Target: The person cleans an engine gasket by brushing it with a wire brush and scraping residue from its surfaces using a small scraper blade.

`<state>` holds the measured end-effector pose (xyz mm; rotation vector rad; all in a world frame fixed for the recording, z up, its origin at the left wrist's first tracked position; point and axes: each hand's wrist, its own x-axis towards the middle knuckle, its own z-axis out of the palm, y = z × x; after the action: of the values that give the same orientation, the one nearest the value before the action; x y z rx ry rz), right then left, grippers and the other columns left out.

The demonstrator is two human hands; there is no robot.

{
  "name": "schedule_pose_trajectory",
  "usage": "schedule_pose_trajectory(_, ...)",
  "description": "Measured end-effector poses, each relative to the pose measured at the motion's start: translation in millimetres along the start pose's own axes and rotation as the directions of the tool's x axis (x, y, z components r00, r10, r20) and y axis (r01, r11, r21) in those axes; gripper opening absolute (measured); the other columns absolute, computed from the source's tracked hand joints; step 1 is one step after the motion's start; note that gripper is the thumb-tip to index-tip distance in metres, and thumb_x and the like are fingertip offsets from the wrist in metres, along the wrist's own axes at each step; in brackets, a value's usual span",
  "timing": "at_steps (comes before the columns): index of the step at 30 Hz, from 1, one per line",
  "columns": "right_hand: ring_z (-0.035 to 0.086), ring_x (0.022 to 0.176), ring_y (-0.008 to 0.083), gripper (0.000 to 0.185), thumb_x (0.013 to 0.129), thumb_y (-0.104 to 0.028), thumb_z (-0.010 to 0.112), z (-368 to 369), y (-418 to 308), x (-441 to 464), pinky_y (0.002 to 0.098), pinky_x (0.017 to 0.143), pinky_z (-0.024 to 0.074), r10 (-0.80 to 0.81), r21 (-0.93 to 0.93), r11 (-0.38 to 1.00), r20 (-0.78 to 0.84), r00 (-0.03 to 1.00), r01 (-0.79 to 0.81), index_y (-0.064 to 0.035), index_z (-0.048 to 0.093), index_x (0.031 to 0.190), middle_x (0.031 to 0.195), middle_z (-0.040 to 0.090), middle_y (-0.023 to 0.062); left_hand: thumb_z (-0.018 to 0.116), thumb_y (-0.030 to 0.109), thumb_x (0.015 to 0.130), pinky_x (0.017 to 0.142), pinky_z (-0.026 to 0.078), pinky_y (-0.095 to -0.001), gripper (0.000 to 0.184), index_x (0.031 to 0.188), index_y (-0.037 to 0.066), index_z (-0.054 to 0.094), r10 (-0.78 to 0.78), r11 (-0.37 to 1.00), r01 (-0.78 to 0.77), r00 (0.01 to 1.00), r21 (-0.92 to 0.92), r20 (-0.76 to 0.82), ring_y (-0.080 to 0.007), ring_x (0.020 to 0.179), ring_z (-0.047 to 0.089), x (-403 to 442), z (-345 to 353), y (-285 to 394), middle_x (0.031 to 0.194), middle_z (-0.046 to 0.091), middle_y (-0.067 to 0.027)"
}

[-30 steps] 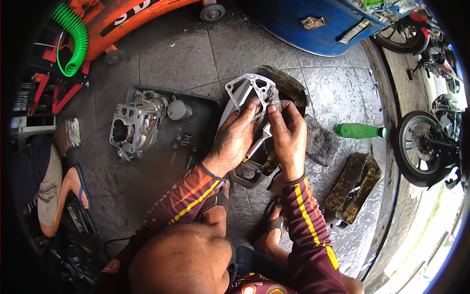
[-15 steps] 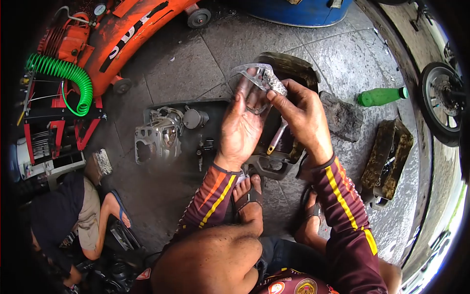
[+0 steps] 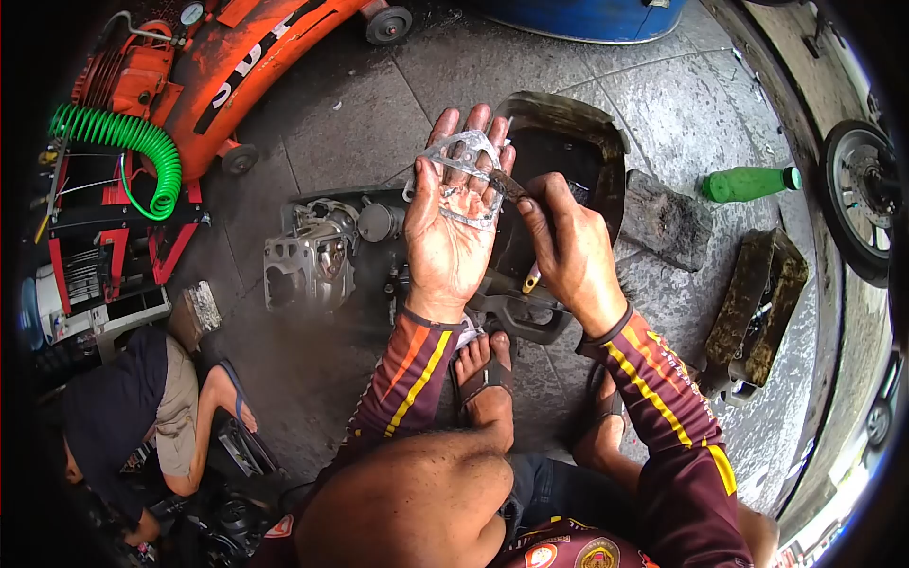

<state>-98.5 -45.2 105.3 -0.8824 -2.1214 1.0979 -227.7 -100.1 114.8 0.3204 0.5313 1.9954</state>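
Note:
My left hand point(image 3: 447, 241) is palm up with its fingers stretched out, and a flat silvery metal plate point(image 3: 485, 223) with cut-out openings rests across its palm and fingers. My right hand point(image 3: 573, 244) pinches a small dark, flat piece point(image 3: 508, 186), whose tip touches the plate's right edge. Under the hands is a dark oily basin point(image 3: 606, 128), with a brush handle point(image 3: 532, 278) showing in it. Left of my left hand, a metal engine casing point(image 3: 308, 260) and a round piston-like part point(image 3: 376, 222) sit on a dark tray.
An orange compressor point(image 3: 213, 104) with a green coiled hose point(image 3: 156, 156) stands upper left. A crouching person point(image 3: 123, 398) is at lower left. On the right are a dark stone block point(image 3: 666, 222), a green bottle point(image 3: 748, 184), an oily metal box point(image 3: 757, 312) and a motorcycle wheel point(image 3: 857, 185).
My left hand has opened flat under the plate, which it earlier held upright between fingers. The crumpled speckled piece in my right hand now shows as a dark, flat edge against the plate.

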Motion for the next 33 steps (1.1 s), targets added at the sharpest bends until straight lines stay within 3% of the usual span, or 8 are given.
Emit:
schedule_pose_trajectory(9, 0.063, 0.067, 0.0427, 0.012, 0.095, -0.012, 0.058, 2, -9, -4, 0.0468, 0.056, 0.0481, 0.061, 0.085, 0.994, 0.062, 0.996, -0.066, -0.0026, 0.051, 0.096, 0.069, 0.060, 0.0212, 0.042, 0.037, 0.103, 0.122, 0.022, -0.0518, 0.060, 0.152, 0.007, 0.025, -0.002, 0.999, 0.001, 1.000, -0.048, -0.026, -0.0418, 0.145, 0.023, -1, -2, 2, 0.157, 0.023, -0.0220)
schedule_pose_trajectory(12, 0.063, 0.066, 0.0433, 0.012, 0.095, -0.012, 0.057, 3, -14, -8, 0.0478, 0.056, 0.0472, 0.058, 0.127, 0.990, 0.071, 0.996, -0.067, -0.0021, 0.051, 0.096, 0.068, 0.060, 0.0216, 0.046, 0.043, 0.101, 0.120, 0.026, -0.0501, 0.066, 0.153, 0.010, 0.022, 0.022, 1.000, -0.021, 0.999, 0.016, -0.030, -0.0399, 0.142, 0.030, 2, 0, 3, 0.156, 0.028, -0.0203)
schedule_pose_trajectory(16, 0.063, 0.068, 0.0447, 0.014, 0.095, -0.013, 0.058, -7, -18, 1, 0.0489, 0.057, 0.0469, 0.194, 0.106, 0.973, 0.117, 0.974, -0.206, -0.0012, 0.050, 0.096, 0.069, 0.060, 0.0241, 0.044, 0.041, 0.102, 0.121, 0.021, -0.0549, 0.064, 0.154, 0.012, 0.020, 0.015, 1.000, -0.015, 1.000, 0.007, 0.001, -0.0451, 0.144, 0.023, 1, -2, 3, 0.157, 0.022, -0.0226)
schedule_pose_trajectory(19, 0.063, 0.067, 0.0441, 0.015, 0.096, -0.014, 0.057, 2, -19, -9, 0.0483, 0.056, 0.0462, 0.105, 0.131, 0.985, 0.088, 0.991, -0.116, -0.0013, 0.051, 0.095, 0.069, 0.060, 0.0239, 0.044, 0.045, 0.101, 0.120, 0.021, -0.0549, 0.066, 0.155, 0.015, 0.019, 0.027, 0.999, -0.028, 0.999, 0.045, 0.019, -0.0448, 0.144, 0.023, 1, 4, 2, 0.157, 0.022, -0.0229)
schedule_pose_trajectory(22, 0.063, 0.067, 0.0436, 0.015, 0.096, -0.015, 0.057, -2, -17, -6, 0.0470, 0.055, 0.0462, 0.162, 0.148, 0.973, 0.112, 0.981, -0.177, -0.0015, 0.052, 0.094, 0.069, 0.060, 0.0226, 0.042, 0.047, 0.102, 0.120, 0.021, -0.0536, 0.066, 0.155, 0.016, 0.019, 0.031, 0.997, -0.033, 0.999, 0.075, 0.017, -0.0428, 0.145, 0.023, 1, 3, 3, 0.157, 0.022, -0.0242)
schedule_pose_trajectory(25, 0.064, 0.067, 0.0431, 0.013, 0.096, -0.014, 0.057, -5, -17, -4, 0.0469, 0.056, 0.0468, 0.233, 0.183, 0.949, 0.134, 0.963, -0.255, -0.0017, 0.052, 0.095, 0.069, 0.061, 0.0210, 0.040, 0.047, 0.102, 0.120, 0.021, -0.0517, 0.067, 0.155, 0.012, 0.018, -0.001, 0.996, -0.003, 0.999, 0.089, 0.049, -0.0409, 0.146, 0.022, 2, 0, 7, 0.157, 0.021, -0.0262)
schedule_pose_trajectory(28, 0.064, 0.067, 0.0429, 0.013, 0.096, -0.013, 0.056, -2, -23, -7, 0.0469, 0.057, 0.0474, 0.114, 0.131, 0.983, 0.137, 0.984, -0.132, -0.0012, 0.052, 0.096, 0.069, 0.061, 0.0215, 0.036, 0.045, 0.104, 0.121, 0.018, -0.0503, 0.069, 0.153, 0.001, 0.018, -0.032, 0.999, 0.030, 0.999, 0.038, 0.035, -0.0406, 0.146, 0.020, 3, -3, 9, 0.157, 0.018, -0.0280)
schedule_pose_trajectory(33, 0.063, 0.066, 0.0428, 0.012, 0.096, -0.013, 0.056, 5, -25, -13, 0.0476, 0.056, 0.0474, 0.143, 0.143, 0.977, 0.099, 0.985, -0.157, -0.0016, 0.051, 0.097, 0.069, 0.060, 0.0217, 0.035, 0.046, 0.104, 0.122, 0.013, -0.0501, 0.068, 0.154, 0.002, 0.018, 0.001, 0.997, 0.000, 1.000, -0.076, 0.007, -0.0402, 0.148, 0.016, 2, -1, 9, 0.158, 0.017, -0.0277)
